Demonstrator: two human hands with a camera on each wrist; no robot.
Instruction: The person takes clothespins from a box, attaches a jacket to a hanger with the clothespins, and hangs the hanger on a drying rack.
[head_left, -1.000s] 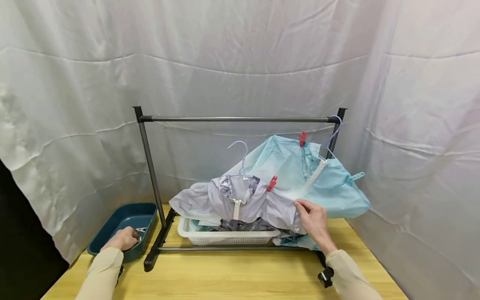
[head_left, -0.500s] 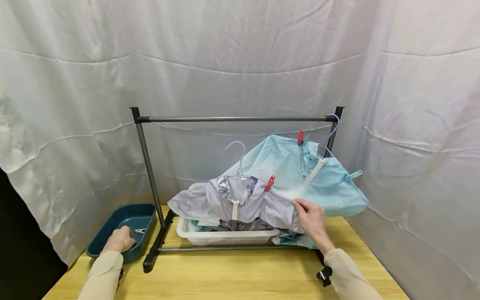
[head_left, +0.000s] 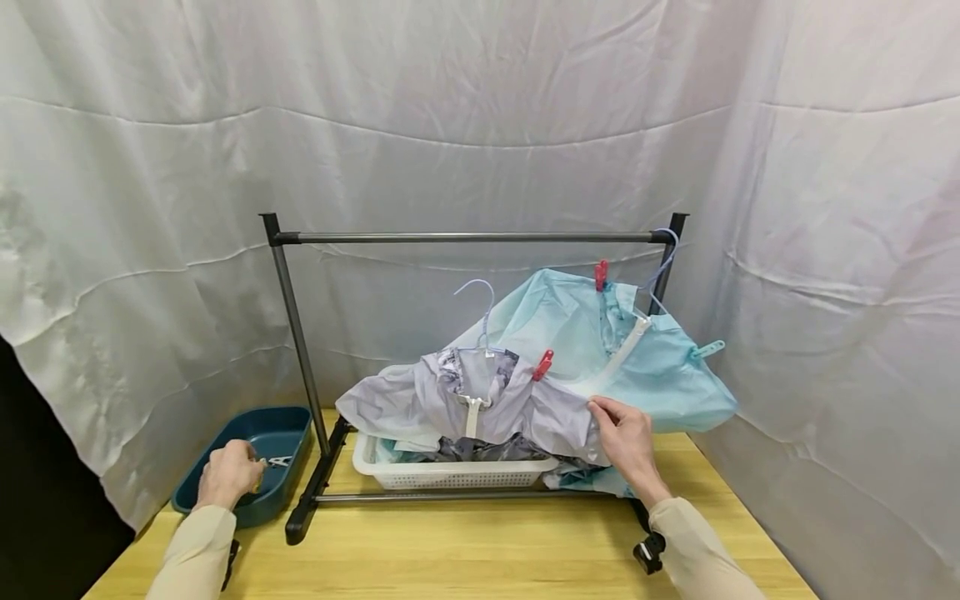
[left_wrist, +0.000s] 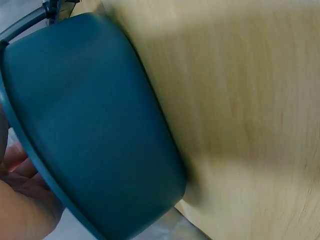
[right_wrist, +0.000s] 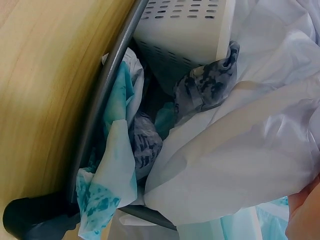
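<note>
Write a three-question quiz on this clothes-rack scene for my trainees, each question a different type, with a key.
1. True or false: the hook above the lilac garment is off the rail.
2. What does the right hand pinch?
A) the basket
B) the lilac garment
C) the rail
3. How many red clips are on the garments?

Key:
1. True.
2. B.
3. Two: one on the lilac garment, one on the blue garment.

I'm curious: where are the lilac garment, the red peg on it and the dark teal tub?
Lilac garment [head_left: 504, 419]: head view, front fabric.
Red peg [head_left: 543, 365]: head view, its middle.
Dark teal tub [left_wrist: 95, 125]: left wrist view, outer wall.
</note>
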